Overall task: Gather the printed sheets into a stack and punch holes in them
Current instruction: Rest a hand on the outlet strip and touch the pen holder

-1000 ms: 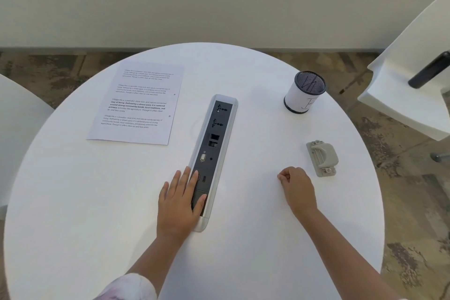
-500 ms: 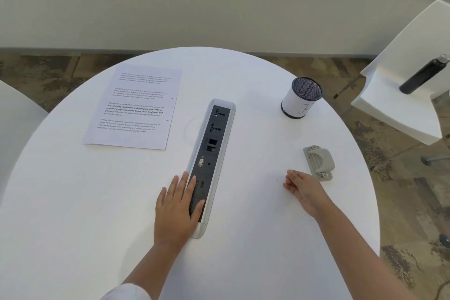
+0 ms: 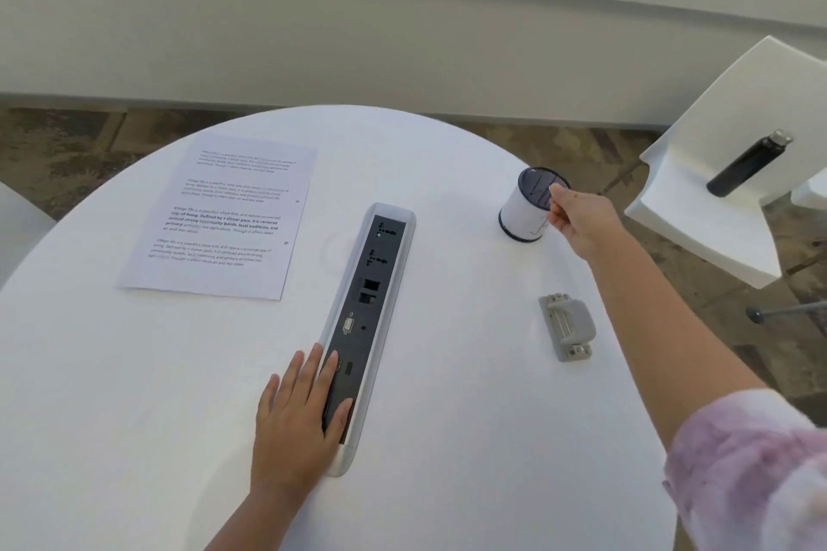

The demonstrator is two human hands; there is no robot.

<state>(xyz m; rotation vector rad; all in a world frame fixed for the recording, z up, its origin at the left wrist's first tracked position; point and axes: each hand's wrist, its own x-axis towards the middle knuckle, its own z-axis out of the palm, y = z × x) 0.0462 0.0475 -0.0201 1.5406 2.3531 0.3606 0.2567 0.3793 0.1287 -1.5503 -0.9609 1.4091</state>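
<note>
Faintly legible printed sheets (image 3: 219, 217), "Village life", right hand (image 3: 581, 221) seemingly pinching mesh cup (image 3: 528, 210), left hand (image 3: 300, 421) flat, empty.

Left hand (image 3: 299, 427) flat, fingers spread, lower centre; right hand (image 3: 581, 220) extended to upper right, fingers pinched.

The left hand (image 3: 299, 418) lies flat over the near end of the power strip (image 3: 364, 327) and hides the ports beneath its fingers. The right hand (image 3: 581, 221) covers the right side of the mesh cup (image 3: 526, 210); its fingertips blur at the rim, so what they pinch cannot be told. The body text on the printed sheets (image 3: 223, 215) is too small to read, and their count cannot be judged. The pink sleeve (image 3: 756, 470) and the white chair (image 3: 725, 192) are cut off by the right edge.
</note>
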